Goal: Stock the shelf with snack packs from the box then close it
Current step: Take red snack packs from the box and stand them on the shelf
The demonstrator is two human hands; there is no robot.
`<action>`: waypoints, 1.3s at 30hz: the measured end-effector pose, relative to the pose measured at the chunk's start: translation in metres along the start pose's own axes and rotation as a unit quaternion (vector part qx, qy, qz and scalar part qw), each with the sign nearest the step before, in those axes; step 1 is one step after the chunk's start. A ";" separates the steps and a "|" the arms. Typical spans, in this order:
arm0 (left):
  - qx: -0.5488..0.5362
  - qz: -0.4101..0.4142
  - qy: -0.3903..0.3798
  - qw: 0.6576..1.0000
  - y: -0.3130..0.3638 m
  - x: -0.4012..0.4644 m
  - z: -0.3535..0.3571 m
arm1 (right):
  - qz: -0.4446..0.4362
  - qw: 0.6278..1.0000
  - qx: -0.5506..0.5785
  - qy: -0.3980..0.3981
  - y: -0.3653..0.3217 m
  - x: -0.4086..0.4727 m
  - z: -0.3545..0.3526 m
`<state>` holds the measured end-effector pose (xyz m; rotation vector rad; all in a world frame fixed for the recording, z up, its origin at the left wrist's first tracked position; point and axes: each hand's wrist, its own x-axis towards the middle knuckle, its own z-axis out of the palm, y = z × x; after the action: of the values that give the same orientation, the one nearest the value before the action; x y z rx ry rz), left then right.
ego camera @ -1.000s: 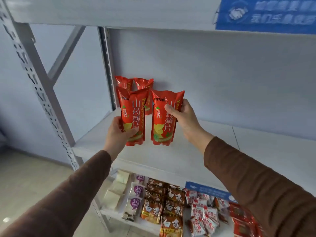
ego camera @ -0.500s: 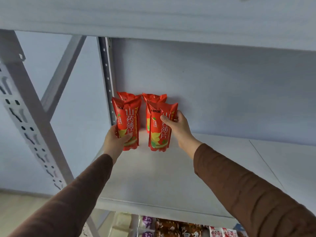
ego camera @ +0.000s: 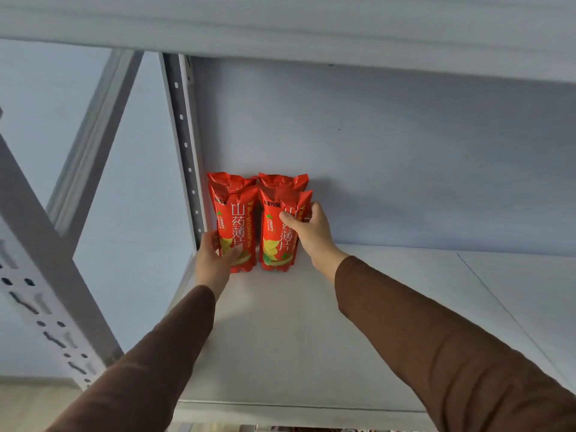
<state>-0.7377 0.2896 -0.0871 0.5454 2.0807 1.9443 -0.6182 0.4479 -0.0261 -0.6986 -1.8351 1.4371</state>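
Observation:
Two red snack packs stand upright at the back left of the white shelf (ego camera: pixel 280 322). My left hand (ego camera: pixel 215 260) grips the left front pack (ego camera: pixel 237 226) near its bottom. My right hand (ego camera: pixel 308 232) grips the right front pack (ego camera: pixel 274 241) at its upper right side. Both packs' bottoms are at the shelf surface. Directly behind them stand two more red packs (ego camera: pixel 282 180) against the back wall, only their tops showing. The box is out of view.
A perforated grey upright (ego camera: pixel 184 141) stands just left of the packs, with a diagonal brace (ego camera: pixel 90 135) further left. The shelf above (ego camera: pixel 280 26) spans the top of the view. The white shelf board stretches to the right of the packs.
Both hands carried the two front packs deeper into the shelf and lowered them to its surface, right in front of the two rear packs. The camera view tilted upward.

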 end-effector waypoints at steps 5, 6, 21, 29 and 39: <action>0.018 0.000 0.012 1.000 -0.004 0.009 -0.004 | -0.008 1.000 -0.024 0.007 0.009 0.006 0.004; 0.020 -0.001 0.014 1.000 -0.004 0.011 -0.005 | -0.007 1.000 -0.023 0.009 0.010 0.007 0.004; 0.013 -0.009 0.009 1.000 -0.006 0.016 -0.006 | -0.016 0.998 -0.063 0.003 0.012 0.009 0.007; 0.031 0.009 0.017 0.999 -0.001 0.005 -0.007 | -0.018 0.994 -0.109 -0.017 0.017 -0.006 0.001; 0.279 0.170 0.001 0.945 0.009 -0.033 -0.018 | -0.123 0.938 -0.325 0.006 0.031 -0.060 -0.027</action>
<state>-0.7145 0.2599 -0.0791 1.0737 2.6883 1.4669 -0.5601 0.4253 -0.0640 -0.7434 -2.3096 0.6471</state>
